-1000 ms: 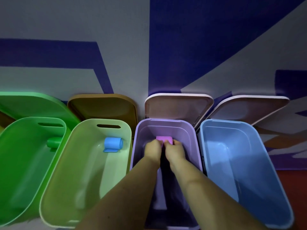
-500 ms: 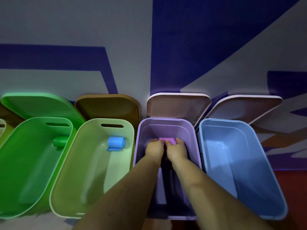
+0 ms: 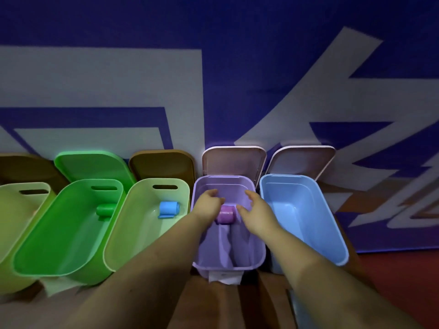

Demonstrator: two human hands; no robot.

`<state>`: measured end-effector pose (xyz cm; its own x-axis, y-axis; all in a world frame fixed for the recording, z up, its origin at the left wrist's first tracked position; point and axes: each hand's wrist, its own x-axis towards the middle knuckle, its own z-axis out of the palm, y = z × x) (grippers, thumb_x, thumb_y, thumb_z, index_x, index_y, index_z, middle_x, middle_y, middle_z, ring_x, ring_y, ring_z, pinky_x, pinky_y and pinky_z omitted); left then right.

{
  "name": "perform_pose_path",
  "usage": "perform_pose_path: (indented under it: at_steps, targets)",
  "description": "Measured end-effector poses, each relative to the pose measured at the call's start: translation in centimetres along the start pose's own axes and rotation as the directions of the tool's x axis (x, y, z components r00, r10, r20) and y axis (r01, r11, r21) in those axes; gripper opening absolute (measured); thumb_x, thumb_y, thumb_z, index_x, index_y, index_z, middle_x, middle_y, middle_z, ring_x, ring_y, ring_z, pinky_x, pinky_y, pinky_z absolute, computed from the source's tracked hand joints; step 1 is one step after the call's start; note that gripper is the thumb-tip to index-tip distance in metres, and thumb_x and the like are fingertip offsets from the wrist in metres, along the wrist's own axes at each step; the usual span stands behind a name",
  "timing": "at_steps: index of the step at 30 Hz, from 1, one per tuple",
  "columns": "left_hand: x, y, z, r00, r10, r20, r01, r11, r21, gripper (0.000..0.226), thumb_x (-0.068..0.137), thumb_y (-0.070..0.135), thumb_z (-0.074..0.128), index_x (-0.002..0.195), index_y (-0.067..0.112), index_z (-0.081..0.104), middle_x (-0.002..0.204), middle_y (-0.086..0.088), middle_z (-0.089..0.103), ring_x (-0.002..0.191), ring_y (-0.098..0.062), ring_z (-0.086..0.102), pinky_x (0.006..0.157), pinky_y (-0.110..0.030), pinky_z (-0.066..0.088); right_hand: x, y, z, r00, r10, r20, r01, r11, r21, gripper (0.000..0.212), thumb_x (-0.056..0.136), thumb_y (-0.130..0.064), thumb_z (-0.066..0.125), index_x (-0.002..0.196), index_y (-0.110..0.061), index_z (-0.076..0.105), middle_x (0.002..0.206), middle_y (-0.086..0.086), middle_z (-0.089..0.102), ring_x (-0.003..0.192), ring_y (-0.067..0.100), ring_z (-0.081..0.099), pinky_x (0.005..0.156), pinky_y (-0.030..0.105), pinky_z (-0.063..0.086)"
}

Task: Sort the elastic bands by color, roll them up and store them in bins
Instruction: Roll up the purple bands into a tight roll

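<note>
A rolled purple band [image 3: 225,215] lies inside the purple bin [image 3: 259,255], near its far end. My left hand [image 3: 207,205] hovers just left of the roll and my right hand [image 3: 255,211] just right of it, both with fingers spread and holding nothing. A rolled blue band [image 3: 168,208] rests in the pale green bin [image 3: 114,255]. A rolled green band [image 3: 105,209] sits in the bright green bin [image 3: 35,262]. The blue bin [image 3: 332,233] at the right shows nothing inside.
A yellow-green bin [image 3: 14,222] stands at the far left. Open lids [image 3: 234,160] lean back against the blue-and-white wall behind the bins. Red floor [image 3: 403,281] shows at the right.
Both hands have let go of the purple roll and drawn apart; the roll now lies in the purple bin. The view has pulled back and shifted, showing another bin at left.
</note>
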<state>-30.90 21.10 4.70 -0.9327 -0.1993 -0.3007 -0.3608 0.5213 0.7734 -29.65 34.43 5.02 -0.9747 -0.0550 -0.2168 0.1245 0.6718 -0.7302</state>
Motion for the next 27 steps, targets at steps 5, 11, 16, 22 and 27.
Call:
perform_pose_path:
  at_steps: [5, 11, 16, 22, 27]
  targets:
    - [-3.8, 0.8, -1.6, 0.968, 0.252, 0.019, -0.249, 0.939, 0.237, 0.050, 0.094, 0.020, 0.053, 0.141, 0.014, 0.039, 0.144, -0.006, 0.044, 0.126, -0.026, 0.047, 0.104, -0.028, 0.033, -3.8, -0.1, -3.4, 0.981, -0.190, 0.026, 0.191, 0.950, -0.246, 0.059, 0.093, -0.027, 0.053, 0.146, -0.015, 0.029, 0.150, 0.006, 0.032, 0.136, 0.021, 0.033, 0.107, 0.026, 0.028]
    - [-9.0, 1.1, -1.3, 0.844, 0.492, 0.213, -0.502, 0.583, 0.639, 0.054, 0.096, 0.031, 0.044, 0.146, 0.018, 0.029, 0.153, -0.004, 0.027, 0.139, -0.020, 0.026, 0.110, -0.027, 0.017, -8.9, 1.4, -6.2, 0.974, -0.220, 0.054, 0.217, 0.835, -0.505, 0.063, 0.094, -0.034, 0.050, 0.148, -0.018, 0.021, 0.155, 0.007, 0.021, 0.142, 0.023, 0.022, 0.113, 0.032, 0.022]
    - [-13.2, 1.0, 1.8, 0.731, 0.624, 0.277, -0.609, 0.413, 0.677, 0.053, 0.092, 0.035, 0.045, 0.140, 0.013, 0.041, 0.147, -0.011, 0.038, 0.133, -0.027, 0.038, 0.107, -0.034, 0.029, -12.9, 4.2, -7.0, 0.978, -0.206, 0.038, 0.186, 0.769, -0.612, 0.065, 0.094, -0.042, 0.046, 0.149, -0.023, 0.018, 0.157, 0.004, 0.015, 0.143, 0.020, 0.018, 0.113, 0.032, 0.019]
    - [-17.0, -0.3, 6.4, 0.569, 0.755, 0.325, -0.763, 0.339, 0.550, 0.034, 0.072, 0.035, 0.045, 0.092, 0.018, 0.066, 0.087, -0.001, 0.067, 0.073, -0.020, 0.064, 0.064, -0.026, 0.047, -16.7, 8.5, -6.6, 0.990, -0.139, -0.001, 0.108, 0.777, -0.620, 0.064, 0.092, -0.042, 0.047, 0.147, -0.021, 0.022, 0.155, 0.003, 0.020, 0.142, 0.018, 0.020, 0.113, 0.030, 0.019]
    - [-17.3, -2.7, 8.6, 0.552, 0.723, 0.415, -0.784, 0.280, 0.555, 0.034, 0.072, 0.038, 0.042, 0.085, 0.019, 0.067, 0.082, 0.001, 0.064, 0.068, -0.019, 0.060, 0.063, -0.025, 0.042, -19.1, 11.6, -4.4, 0.992, -0.117, -0.049, 0.067, 0.807, -0.587, 0.063, 0.084, -0.041, 0.058, 0.139, -0.017, 0.040, 0.140, 0.007, 0.044, 0.130, 0.027, 0.042, 0.105, 0.036, 0.035]
